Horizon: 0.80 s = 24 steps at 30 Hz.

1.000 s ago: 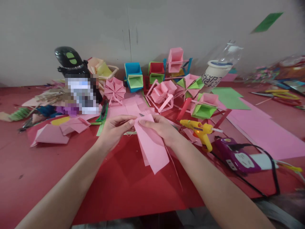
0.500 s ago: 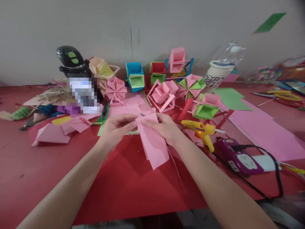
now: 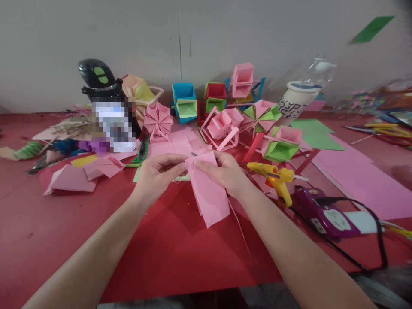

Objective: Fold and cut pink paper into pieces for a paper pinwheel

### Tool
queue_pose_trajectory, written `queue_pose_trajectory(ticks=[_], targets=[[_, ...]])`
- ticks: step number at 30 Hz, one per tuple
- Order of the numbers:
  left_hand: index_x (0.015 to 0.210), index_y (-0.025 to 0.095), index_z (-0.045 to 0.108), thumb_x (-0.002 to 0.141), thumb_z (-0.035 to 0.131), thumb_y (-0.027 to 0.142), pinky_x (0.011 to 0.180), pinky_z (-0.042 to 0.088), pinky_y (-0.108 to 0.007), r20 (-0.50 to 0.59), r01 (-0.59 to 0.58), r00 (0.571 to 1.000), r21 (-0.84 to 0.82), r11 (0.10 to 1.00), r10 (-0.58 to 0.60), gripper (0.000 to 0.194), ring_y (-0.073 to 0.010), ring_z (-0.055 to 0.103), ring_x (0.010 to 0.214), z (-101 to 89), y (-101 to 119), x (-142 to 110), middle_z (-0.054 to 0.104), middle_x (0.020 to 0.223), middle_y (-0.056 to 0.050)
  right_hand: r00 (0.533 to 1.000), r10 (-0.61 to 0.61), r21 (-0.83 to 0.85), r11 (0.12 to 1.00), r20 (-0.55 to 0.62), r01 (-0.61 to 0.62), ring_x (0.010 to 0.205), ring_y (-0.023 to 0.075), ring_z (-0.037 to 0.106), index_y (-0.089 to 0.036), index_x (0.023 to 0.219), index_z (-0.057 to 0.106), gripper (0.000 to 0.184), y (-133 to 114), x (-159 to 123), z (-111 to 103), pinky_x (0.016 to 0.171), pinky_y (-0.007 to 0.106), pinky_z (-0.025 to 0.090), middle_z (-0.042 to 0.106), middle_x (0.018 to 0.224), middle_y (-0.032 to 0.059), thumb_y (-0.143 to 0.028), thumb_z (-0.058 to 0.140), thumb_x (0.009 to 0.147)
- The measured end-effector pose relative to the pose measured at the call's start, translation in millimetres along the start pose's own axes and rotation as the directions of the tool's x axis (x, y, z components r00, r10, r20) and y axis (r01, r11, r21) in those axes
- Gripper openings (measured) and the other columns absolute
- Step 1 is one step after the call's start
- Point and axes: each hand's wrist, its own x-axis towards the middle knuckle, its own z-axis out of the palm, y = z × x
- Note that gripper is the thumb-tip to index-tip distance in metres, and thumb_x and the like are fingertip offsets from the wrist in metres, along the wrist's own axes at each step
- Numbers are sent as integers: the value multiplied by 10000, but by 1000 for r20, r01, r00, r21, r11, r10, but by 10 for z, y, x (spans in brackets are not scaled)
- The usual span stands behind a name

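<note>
A folded piece of pink paper point(image 3: 210, 195) is held between my hands above the red table point(image 3: 167, 257). My right hand point(image 3: 227, 169) grips its upper part, thumb lying flat on the front and fingers behind. At the paper's upper left corner, my left hand point(image 3: 164, 169) pinches the edge between thumb and fingers. A thin strand point(image 3: 240, 227) hangs down beside the paper's right side; where it starts is hidden. Behind my hands lie more pink paper sheets point(image 3: 182, 143). To the right of my right hand rests a yellow glue gun point(image 3: 273, 176) with its orange light on.
Folded paper models stand at the back, among them a blue and green box point(image 3: 184, 103) and a pink pinwheel shape point(image 3: 158, 121). A phone point(image 3: 116, 126) leans on a black holder at left. A purple power strip point(image 3: 325, 214) with a black cord lies right, near scissors point(image 3: 383, 128).
The view has shifted slightly, so the background sits a little further right. Both hands keep their hold on the pink paper, with hardly any movement.
</note>
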Motion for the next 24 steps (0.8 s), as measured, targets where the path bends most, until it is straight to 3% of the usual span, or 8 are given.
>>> queue_pose_trajectory(ticks=[24], targets=[[926,179,788,777,789,345,794,632,-349,3,12,1000,45,999,-12,224,-196,735,783,27,48,-31,781,884,-55,998,-41,-146,989,-41,35,670,160,603,-180,884,709,354,-21,-15,10,577,269,454,693,811,38,-508,756,760]])
